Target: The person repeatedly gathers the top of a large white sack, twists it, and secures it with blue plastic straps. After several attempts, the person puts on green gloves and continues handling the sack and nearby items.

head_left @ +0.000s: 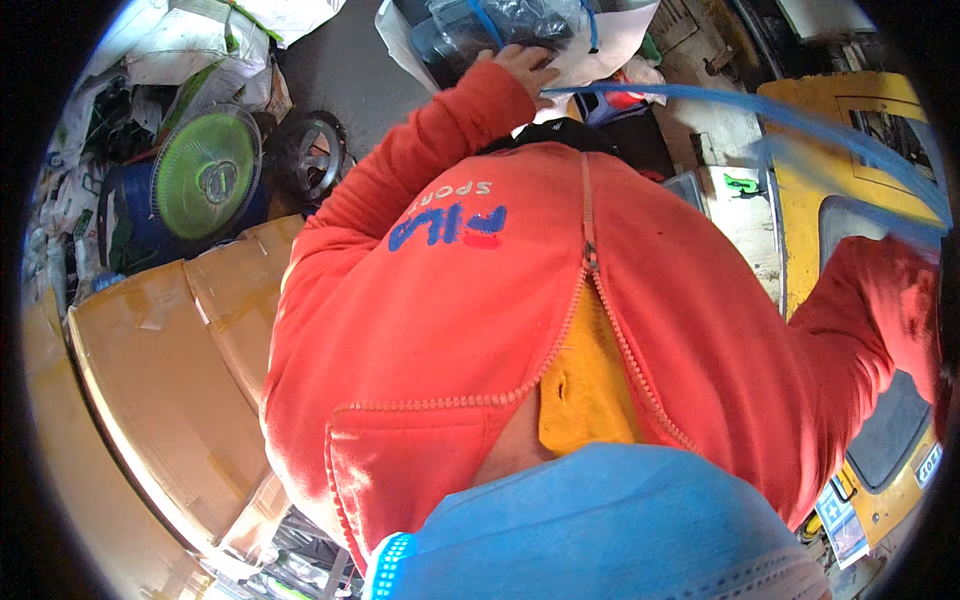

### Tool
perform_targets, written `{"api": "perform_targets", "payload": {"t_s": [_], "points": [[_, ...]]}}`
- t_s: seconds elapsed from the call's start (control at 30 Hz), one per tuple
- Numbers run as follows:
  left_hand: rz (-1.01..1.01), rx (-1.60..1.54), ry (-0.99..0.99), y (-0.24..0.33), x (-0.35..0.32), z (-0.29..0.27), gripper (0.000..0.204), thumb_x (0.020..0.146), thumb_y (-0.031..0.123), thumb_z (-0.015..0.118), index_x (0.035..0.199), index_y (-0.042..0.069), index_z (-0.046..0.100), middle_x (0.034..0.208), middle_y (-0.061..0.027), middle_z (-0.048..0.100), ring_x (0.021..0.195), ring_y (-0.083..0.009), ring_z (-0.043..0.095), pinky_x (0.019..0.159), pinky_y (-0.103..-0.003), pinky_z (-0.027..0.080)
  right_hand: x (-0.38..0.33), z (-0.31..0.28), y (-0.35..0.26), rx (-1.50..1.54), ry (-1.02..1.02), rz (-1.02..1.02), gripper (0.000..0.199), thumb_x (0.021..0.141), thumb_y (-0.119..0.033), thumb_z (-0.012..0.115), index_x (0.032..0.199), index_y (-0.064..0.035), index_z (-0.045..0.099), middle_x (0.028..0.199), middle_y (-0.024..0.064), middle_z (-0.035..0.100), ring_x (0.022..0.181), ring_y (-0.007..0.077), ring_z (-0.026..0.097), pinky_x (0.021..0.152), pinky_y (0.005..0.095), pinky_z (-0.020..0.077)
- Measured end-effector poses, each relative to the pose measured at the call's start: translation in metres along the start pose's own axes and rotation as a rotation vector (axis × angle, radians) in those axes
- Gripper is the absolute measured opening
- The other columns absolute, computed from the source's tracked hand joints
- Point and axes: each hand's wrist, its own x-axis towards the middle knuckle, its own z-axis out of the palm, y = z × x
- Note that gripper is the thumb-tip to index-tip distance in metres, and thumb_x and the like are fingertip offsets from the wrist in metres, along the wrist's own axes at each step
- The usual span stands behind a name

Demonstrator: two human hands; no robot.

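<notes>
At the top, a bundle wrapped in clear plastic (515, 18) sits inside white sheeting (602, 52), with blue straps over it. My left hand (525, 70) lies against the near side of this bundle, fingers stretched and a little apart. A long blue strap (720, 95) runs from beside that hand in an arc to the far right, where it is smeared by motion. My right hand (915, 315) is at the right rim, near the strap's blurred end; its fingers are hidden or blurred.
Brown cardboard boxes (150, 350) stand at my left. Behind them are a green fan (208, 172) and a dark handwheel-like ring (308, 155). A yellow machine panel (800, 100) stands at the right. White sacks (180, 45) lie at the upper left.
</notes>
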Motion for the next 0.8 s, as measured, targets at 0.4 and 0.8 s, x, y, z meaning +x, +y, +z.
{"api": "perform_targets", "payload": {"t_s": [0.4, 0.8], "points": [[-0.862, -2.058, 0.497, 0.028, -0.006, -0.021, 0.032, 0.091, 0.027, 0.045, 0.067, 0.006, 0.048, 0.058, 0.0005, 0.042, 0.053, -0.0119, 0.04, 0.054, -0.027, 0.037, 0.155, 0.093, -0.004, -0.511, -0.106, -0.331, 0.04, 0.079, -0.032, 0.052, 0.111, -0.0092, 0.048, 0.11, 0.0089, 0.048, 0.096, 0.0273, 0.049, 0.08, 0.0484, 0.0351], [-0.81, -1.636, 0.468, -0.018, 0.009, -0.066, 0.037, 0.086, 0.035, 0.047, 0.065, 0.006, 0.049, 0.053, -0.0052, 0.047, 0.051, -0.0153, 0.045, 0.049, -0.028, 0.035, 0.289, 0.304, 0.021, -0.314, -0.249, -0.326, 0.046, 0.075, -0.031, 0.059, 0.115, -0.0111, 0.048, 0.113, 0.0166, 0.047, 0.092, 0.0341, 0.057, 0.08, 0.043, 0.0455]]}}
